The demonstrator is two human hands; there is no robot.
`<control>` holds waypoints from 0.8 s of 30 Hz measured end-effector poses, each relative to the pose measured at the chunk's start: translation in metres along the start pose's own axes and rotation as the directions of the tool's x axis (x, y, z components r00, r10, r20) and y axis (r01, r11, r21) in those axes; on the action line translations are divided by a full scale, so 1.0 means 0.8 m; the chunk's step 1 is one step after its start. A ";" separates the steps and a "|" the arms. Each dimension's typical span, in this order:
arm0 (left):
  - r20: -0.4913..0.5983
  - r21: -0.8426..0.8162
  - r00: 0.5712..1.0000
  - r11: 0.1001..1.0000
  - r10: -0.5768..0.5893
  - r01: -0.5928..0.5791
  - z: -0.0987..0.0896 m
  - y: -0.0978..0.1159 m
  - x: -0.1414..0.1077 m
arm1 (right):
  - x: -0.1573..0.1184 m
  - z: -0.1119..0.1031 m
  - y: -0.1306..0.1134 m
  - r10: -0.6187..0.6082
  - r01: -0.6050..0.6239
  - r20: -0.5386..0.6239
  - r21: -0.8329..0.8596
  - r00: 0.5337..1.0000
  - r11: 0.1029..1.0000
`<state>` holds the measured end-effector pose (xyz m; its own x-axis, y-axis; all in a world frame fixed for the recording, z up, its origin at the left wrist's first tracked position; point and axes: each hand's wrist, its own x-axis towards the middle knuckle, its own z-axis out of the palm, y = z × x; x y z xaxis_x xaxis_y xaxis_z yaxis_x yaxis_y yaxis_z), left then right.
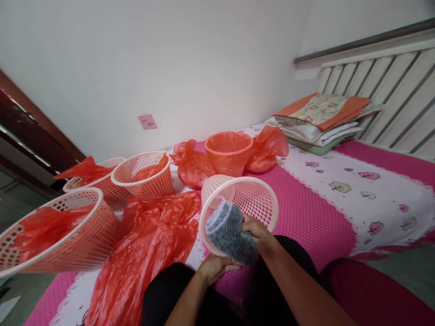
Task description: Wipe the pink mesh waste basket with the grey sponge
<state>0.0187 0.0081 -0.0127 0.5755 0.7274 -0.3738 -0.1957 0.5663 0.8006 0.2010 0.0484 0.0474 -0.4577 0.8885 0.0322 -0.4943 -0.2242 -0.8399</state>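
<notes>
A pale pink perforated plastic basket (256, 186) lies tilted in front of me, its round mouth facing my way. My left hand (217, 268) grips its lower rim from below, the fingers partly hidden by a cloth. In my right hand (255, 231) is a fuzzy grey cleaning cloth (229, 233) with a whitish edge, bunched up and held at the basket's mouth. The cloth covers part of the lower rim and inside wall. Beside the basket on the left, a crumpled red plastic bag (146, 244) is spread over the bed.
More pink baskets (144, 181) with red bags in them stand at the left. Behind, a basket lined with red plastic (229, 147) sits between two bunched red bags (192, 167). Folded bedding (319, 117) is stacked near the radiator (394, 90). A pink note (147, 122) is on the wall.
</notes>
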 end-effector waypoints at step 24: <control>-0.066 0.037 0.993 0.994 0.102 -0.100 0.016 0.014 -0.001 | 0.014 -0.022 0.005 0.265 -0.198 0.171 -0.330 0.949 0.923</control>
<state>0.0261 0.0094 0.0025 0.4985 0.8057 -0.3200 -0.2227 0.4758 0.8509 0.2067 0.0648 0.0351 -0.6918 0.7152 -0.0994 -0.1213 -0.2508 -0.9604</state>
